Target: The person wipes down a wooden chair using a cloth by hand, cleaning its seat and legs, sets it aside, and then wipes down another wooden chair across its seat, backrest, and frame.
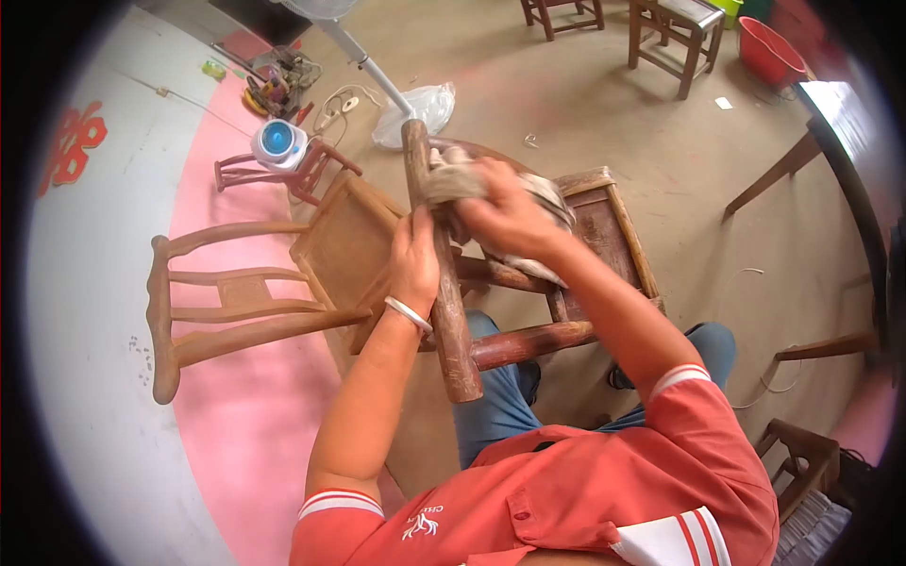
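Note:
A dark brown wooden chair (pixel 451 325) is tipped in front of me, its thick worn rail running up the middle of the view and its seat panel (pixel 604 236) to the right. My left hand (pixel 415 259) holds that rail from its left side; a white bracelet circles the wrist. In my right hand (pixel 505 208) is a bunched, pale rag (pixel 455 181), pressed near the rail's upper part. The hand and rag are slightly blurred, and a loose part of the cloth hangs over the chair's slats. The rag hides some of the backrest.
Another wooden chair (pixel 236 316) leans at left, by the pink and white wall. Behind it, a small stool (pixel 321 168) carries a white and blue device (pixel 279 140). A fan stand (pixel 363 61), stools (pixel 679 38), a red basin (pixel 769 52) and a dark table (pixel 854 141) stand around.

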`<control>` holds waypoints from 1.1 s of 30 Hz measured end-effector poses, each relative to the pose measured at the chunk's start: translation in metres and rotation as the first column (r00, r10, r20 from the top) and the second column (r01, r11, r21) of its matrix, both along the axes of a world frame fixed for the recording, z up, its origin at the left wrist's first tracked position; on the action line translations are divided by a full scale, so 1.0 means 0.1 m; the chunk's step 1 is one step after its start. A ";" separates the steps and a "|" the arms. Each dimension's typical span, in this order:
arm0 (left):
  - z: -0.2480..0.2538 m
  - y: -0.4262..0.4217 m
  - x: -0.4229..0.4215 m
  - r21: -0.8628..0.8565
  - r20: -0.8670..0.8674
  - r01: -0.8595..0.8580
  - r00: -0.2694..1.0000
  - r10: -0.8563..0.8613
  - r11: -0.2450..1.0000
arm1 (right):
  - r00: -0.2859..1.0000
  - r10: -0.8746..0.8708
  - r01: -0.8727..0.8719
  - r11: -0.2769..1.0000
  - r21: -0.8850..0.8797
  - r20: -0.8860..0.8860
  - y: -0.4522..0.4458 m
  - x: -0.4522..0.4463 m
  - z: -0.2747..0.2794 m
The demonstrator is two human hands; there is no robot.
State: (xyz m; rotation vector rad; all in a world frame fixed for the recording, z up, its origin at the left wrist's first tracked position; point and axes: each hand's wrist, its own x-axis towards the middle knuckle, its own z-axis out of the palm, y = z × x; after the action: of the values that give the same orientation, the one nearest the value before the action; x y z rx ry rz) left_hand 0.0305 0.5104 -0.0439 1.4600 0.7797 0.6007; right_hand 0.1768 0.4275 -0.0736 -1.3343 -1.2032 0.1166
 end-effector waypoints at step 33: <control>-0.07 0.08 -0.07 0.043 -0.136 -0.009 0.991 0.015 0.999 | 0.870 -0.460 0.332 0.813 -0.478 -0.178 -0.35 -0.36 -1.19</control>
State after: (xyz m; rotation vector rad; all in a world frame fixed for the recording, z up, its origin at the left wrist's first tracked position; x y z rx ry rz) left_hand 0.0230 0.5184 -0.0508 1.5487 0.8877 0.5336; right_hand 0.1411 0.3920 -0.1924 -1.8698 -0.6405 0.2773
